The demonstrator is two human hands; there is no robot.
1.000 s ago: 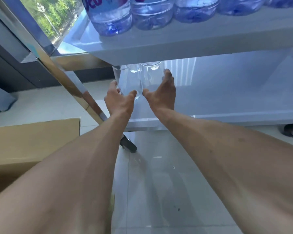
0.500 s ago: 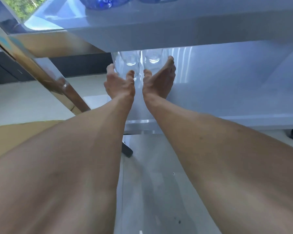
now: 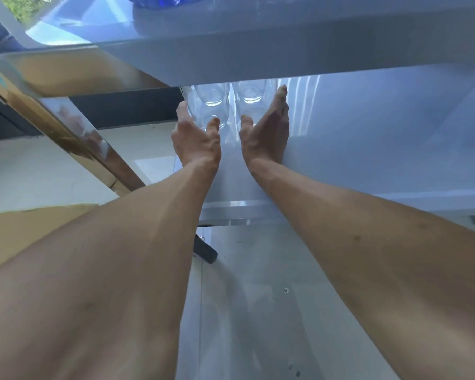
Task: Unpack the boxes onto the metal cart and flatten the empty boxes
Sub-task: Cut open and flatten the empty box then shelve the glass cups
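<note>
Under the metal cart's upper shelf point(image 3: 258, 50), two clear glasses point(image 3: 211, 105) are standing on the lower shelf point(image 3: 368, 149). I am pushing them deeper than a moment ago: my left hand point(image 3: 196, 141) is curling around the left glass, and my right hand point(image 3: 266, 133), fingers straight, is pressing the right one. Left of my arms, a cardboard box point(image 3: 25, 231) is sitting on the floor.
</note>
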